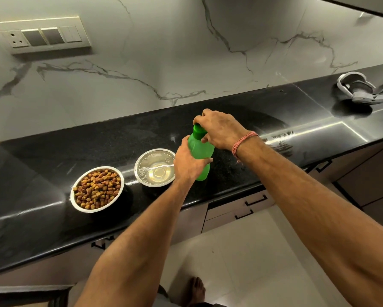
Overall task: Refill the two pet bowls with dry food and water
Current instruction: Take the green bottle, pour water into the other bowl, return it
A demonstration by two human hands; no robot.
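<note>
Gripping green bottle [200, 155] mid-body with left hand [189, 163], fingers and thumb wrapped round it. Right hand [219, 129] on top, fingers curled over the cap [199, 130]; cap mostly hidden under the fingers, so seated or loose: cannot tell. Bottle upright or slightly tilted, base down at the black countertop [53, 165], contact not visible behind left hand. Red thread band [243, 144] on right wrist.

Two steel bowls side by side near counter front edge, apart from each other. Left bowl [97, 189] full of brown dry kibble [96, 188]. Right bowl [155, 168] holding clear water, surface reflecting light, just beside left hand and bottle.

Grey headset-like object [361, 88] far right on counter, well apart from bowls. Switch panel [42, 36] on marble wall [186, 41] upper left. Drawer fronts [237, 209] below counter, bare foot [196, 289] on pale floor tile.
</note>
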